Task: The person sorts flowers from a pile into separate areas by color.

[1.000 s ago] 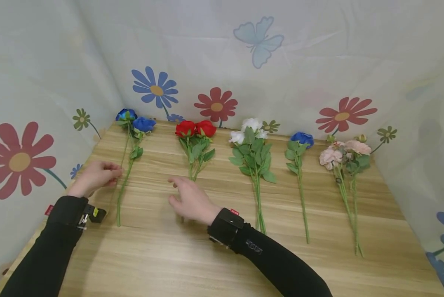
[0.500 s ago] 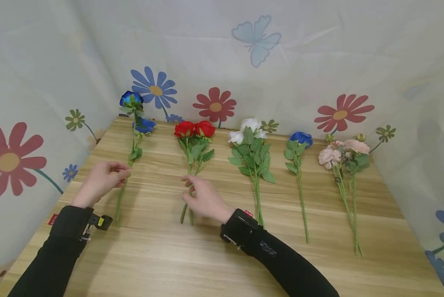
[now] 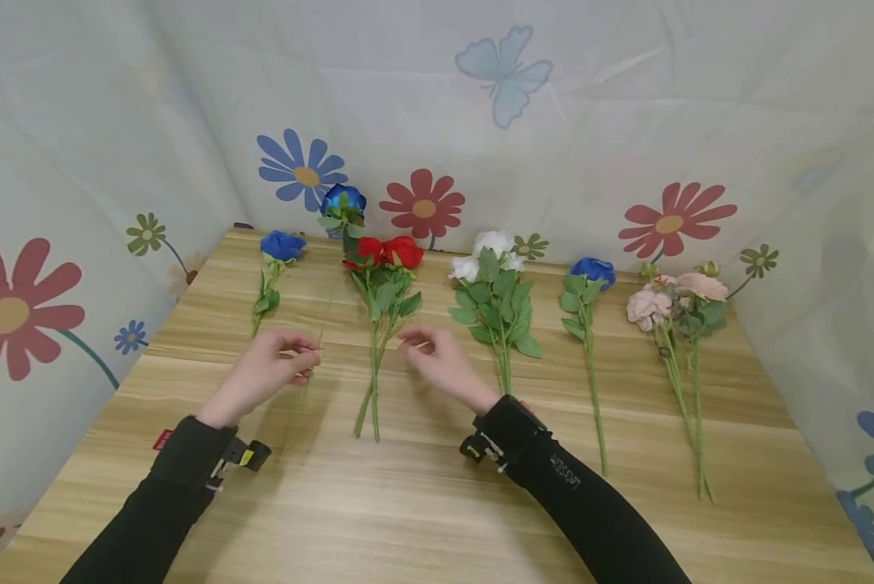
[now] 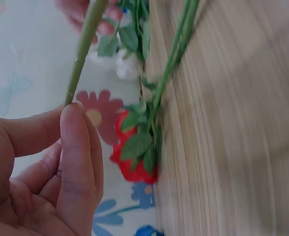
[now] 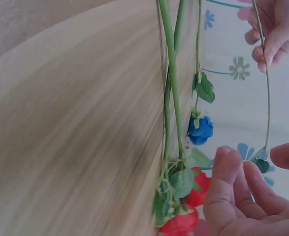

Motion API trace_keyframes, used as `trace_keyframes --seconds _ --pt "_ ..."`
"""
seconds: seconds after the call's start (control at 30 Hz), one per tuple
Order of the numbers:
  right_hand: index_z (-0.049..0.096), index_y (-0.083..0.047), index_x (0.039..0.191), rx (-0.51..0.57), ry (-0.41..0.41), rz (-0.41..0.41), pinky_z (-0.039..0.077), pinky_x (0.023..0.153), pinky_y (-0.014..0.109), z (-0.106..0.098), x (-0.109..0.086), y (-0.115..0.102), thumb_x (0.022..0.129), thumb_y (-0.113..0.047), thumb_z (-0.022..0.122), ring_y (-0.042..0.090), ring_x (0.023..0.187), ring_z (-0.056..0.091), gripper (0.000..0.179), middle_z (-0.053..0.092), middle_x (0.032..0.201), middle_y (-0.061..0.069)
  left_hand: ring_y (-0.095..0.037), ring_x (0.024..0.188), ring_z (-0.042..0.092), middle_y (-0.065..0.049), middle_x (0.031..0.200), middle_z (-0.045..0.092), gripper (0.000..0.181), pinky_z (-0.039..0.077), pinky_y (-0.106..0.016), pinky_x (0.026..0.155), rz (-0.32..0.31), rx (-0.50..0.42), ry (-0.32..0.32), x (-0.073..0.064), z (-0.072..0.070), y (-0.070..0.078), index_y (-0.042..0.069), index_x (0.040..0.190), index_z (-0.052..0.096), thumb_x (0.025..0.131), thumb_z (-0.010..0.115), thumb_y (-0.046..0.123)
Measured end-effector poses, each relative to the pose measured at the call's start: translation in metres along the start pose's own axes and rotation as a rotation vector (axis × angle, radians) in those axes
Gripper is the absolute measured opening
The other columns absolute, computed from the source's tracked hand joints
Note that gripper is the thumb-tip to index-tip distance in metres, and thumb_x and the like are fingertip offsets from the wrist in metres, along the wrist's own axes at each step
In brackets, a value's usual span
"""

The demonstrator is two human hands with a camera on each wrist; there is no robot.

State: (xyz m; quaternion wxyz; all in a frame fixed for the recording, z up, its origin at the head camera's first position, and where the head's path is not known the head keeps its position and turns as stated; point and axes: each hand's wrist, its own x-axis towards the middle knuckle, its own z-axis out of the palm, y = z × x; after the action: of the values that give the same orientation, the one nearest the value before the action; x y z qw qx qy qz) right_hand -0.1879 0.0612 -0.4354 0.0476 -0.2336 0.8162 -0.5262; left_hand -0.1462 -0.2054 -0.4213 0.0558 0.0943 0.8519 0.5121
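Observation:
My left hand (image 3: 264, 373) pinches the thin green stem (image 4: 80, 61) of a blue rose (image 3: 344, 201) between thumb and fingers. This rose is raised off the table, its bloom standing before the curtain and partly overlapping the red roses (image 3: 405, 253). Those two red roses lie with crossed stems between my hands. To the right of their stems hovers my right hand (image 3: 444, 365), fingers loosely bent, with nothing in it. In the right wrist view its thumb and fingers (image 5: 223, 182) are apart. Another blue rose (image 3: 283, 246) lies at the far left, its lower stem hidden behind my left hand.
White roses (image 3: 495, 243) with leafy stems lie right of the red ones. Further right are a single blue rose (image 3: 593, 273) and pale pink flowers (image 3: 650, 311). The wooden table (image 3: 378, 519) ends at a printed curtain (image 3: 612, 138).
My left hand has lifted one blue rose from the left pair and carried it rightward toward the red roses. My right hand has shifted right, past the red roses' stems.

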Motion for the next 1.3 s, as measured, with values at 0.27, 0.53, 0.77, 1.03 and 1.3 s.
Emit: trace_keyframes --seconds 0.27,0.53,0.77,1.03,1.3 --pt "0.053 0.012 0.121 0.342 0.015 0.183 0.047 0.093 0.049 -0.005 0.01 0.007 0.097 -0.007 0.047 0.043 0.105 0.057 0.031 0.058 0.115 0.032 -0.037 0.086 0.063 -0.023 0.102 0.063 0.029 0.057 -0.036 0.069 0.019 -0.074 -0.048 0.011 0.038 0.01 -0.007 0.113 0.061 0.094 0.059 0.015" --pt "0.049 0.014 0.126 0.47 -0.017 0.216 0.043 0.098 0.049 -0.005 0.017 0.005 0.098 -0.018 0.053 0.038 0.109 0.056 0.042 0.054 0.121 0.033 -0.036 0.081 0.065 -0.024 0.096 0.065 0.025 0.056 -0.033 0.064 0.047 -0.123 -0.068 0.021 0.069 0.013 -0.006 0.105 0.064 0.091 0.064 0.014" --pt "0.057 0.01 0.118 0.412 0.004 0.216 0.05 0.089 0.043 -0.003 0.02 0.003 0.095 -0.015 0.058 0.026 0.095 0.062 0.034 0.062 0.109 0.026 -0.024 0.066 0.064 -0.014 0.087 0.064 0.019 0.056 -0.04 0.063 0.053 -0.12 -0.065 0.025 0.084 0.016 -0.004 0.101 0.066 0.089 0.065 0.01" --pt "0.058 0.01 0.114 0.47 0.037 0.238 0.05 0.09 0.043 -0.002 0.02 -0.001 0.095 -0.007 0.056 0.032 0.097 0.06 0.025 0.059 0.112 0.029 -0.033 0.07 0.065 -0.017 0.09 0.066 0.018 0.056 -0.041 0.062 0.077 -0.133 -0.069 0.028 0.09 0.016 -0.005 0.1 0.065 0.09 0.064 0.01" --pt "0.06 0.007 0.115 0.427 0.054 0.225 0.052 0.084 0.038 -0.009 0.018 0.0 0.096 -0.008 0.055 0.031 0.095 0.06 0.025 0.062 0.105 0.023 -0.033 0.076 0.066 -0.022 0.096 0.065 0.029 0.056 -0.035 0.064 0.101 -0.133 -0.106 0.028 0.09 0.016 -0.007 0.111 0.062 0.096 0.056 0.016"
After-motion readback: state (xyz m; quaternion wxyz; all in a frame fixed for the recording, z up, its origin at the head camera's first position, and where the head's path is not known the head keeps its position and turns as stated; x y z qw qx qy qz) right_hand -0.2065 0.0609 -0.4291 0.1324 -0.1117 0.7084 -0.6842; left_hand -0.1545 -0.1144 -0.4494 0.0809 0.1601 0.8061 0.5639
